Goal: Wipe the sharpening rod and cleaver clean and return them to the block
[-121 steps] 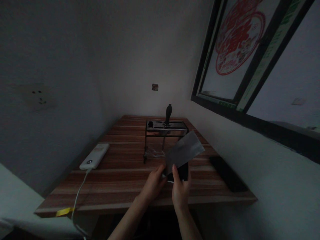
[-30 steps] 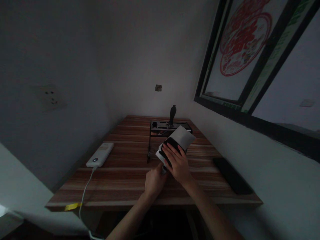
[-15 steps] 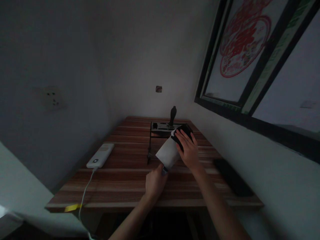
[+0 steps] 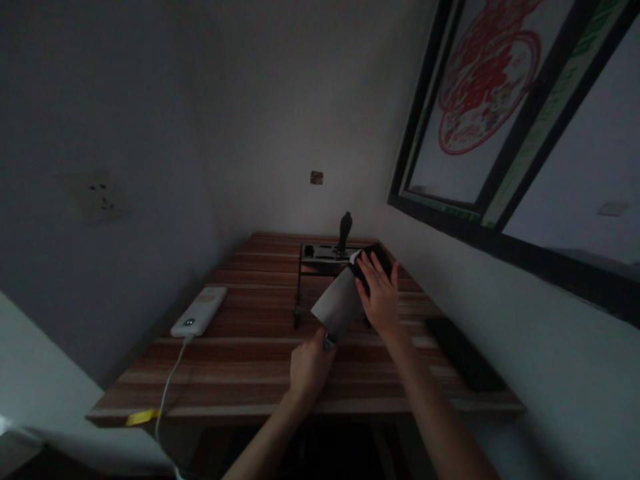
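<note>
My left hand [image 4: 309, 370] is closed round the handle of a cleaver [image 4: 336, 305], near the middle of the table. The broad grey blade slants up and away to the right. Over its far end lies a black cloth [image 4: 381, 257], pressed there by my right hand [image 4: 383, 303] with the fingers stretched across it. Just behind the blade stands a dark metal knife rack [image 4: 320, 252], partly hidden by the blade and cloth. A black-handled knife [image 4: 345, 230] stands upright in the rack's top.
On the left of the striped wooden table [image 4: 240, 373] lies a white power bank [image 4: 199, 312] with a white cable [image 4: 169, 387] running over the front edge. A dark flat object [image 4: 465, 353] lies along the right edge. Walls and a window frame [image 4: 440, 217] border the table.
My right hand and the black cloth have slid a little up and right towards the blade's far end, uncovering more of the blade. My left hand has stayed nearly still.
</note>
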Available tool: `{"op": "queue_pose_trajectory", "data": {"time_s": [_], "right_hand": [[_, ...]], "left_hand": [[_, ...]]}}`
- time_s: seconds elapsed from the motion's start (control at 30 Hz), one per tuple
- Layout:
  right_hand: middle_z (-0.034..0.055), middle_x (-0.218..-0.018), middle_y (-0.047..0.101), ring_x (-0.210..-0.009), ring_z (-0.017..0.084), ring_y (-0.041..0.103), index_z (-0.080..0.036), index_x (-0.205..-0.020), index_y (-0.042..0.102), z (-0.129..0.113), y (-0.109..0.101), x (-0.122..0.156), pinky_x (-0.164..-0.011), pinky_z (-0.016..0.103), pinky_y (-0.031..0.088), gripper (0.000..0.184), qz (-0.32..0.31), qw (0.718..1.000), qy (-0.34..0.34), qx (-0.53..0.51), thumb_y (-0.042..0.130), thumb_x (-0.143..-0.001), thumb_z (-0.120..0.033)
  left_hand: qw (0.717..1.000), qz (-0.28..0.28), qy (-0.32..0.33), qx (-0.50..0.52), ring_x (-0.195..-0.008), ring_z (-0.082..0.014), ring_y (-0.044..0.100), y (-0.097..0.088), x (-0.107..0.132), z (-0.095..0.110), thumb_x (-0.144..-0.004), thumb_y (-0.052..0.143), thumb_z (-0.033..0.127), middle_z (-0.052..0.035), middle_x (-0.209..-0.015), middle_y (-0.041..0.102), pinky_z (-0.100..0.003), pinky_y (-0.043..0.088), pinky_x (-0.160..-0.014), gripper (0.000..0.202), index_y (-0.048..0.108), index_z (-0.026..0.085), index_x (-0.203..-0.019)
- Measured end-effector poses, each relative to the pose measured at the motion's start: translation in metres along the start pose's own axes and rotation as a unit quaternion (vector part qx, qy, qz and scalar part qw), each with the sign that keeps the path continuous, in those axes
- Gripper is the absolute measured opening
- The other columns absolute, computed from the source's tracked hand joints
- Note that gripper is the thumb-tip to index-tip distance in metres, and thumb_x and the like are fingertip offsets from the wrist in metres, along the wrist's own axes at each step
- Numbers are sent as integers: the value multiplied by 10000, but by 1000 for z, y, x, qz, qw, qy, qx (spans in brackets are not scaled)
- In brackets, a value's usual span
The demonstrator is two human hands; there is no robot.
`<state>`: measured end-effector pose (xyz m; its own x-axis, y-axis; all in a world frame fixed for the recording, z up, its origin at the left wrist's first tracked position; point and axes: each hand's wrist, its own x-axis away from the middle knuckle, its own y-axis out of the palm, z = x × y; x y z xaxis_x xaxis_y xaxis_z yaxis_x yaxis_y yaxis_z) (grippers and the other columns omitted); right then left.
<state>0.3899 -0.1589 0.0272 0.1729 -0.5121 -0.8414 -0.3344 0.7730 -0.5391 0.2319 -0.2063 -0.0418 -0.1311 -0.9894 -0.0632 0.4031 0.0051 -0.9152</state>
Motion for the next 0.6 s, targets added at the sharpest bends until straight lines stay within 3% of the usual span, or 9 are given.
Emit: {"op": "queue_pose_trajectory", "data": {"time_s": [0.1, 0.37, 0.5, 0.6], "right_hand": [[50, -1340, 404, -1287, 197, 262, -209, -1315, 323, -6, 1, 7, -1058, 533, 27, 421, -18, 1000, -11, 5, 348, -896, -242], [48, -1333, 413, -1284, 186, 269, -208, -1312, 333, -34, 10, 33, -1063, 482, 120, 427, -69, 996, -41, -27, 366, -888, -231], [48, -1325, 425, -1277, 183, 284, -210, -1313, 331, -50, 15, 49, -1057, 473, 150, 437, -93, 993, -56, -43, 377, -879, -220], [49, -1327, 422, -1275, 181, 289, -214, -1329, 304, -62, 18, 60, -1053, 461, 173, 461, -109, 990, -69, -61, 378, -874, -204]], "left_hand": [[1000, 1, 1, -2, -819, -186, 628, 0, -1, 0, -840, 392, 404, -46, -887, 666, -247, 395, -660, 259, 505, 233, -1000], [1000, -1, 7, -1, -838, -201, 626, 4, -2, -2, -826, 424, 387, -43, -902, 666, -256, 409, -674, 270, 490, 240, -1042], [1000, -15, 1, -2, -878, -194, 615, 2, -1, -2, -822, 437, 319, -60, -966, 653, -254, 417, -720, 335, 452, 218, -1141], [1000, -21, 3, -3, -863, -192, 617, 3, -1, -4, -835, 384, 235, -83, -940, 655, -259, 422, -731, 271, 524, 179, -1060]]}}
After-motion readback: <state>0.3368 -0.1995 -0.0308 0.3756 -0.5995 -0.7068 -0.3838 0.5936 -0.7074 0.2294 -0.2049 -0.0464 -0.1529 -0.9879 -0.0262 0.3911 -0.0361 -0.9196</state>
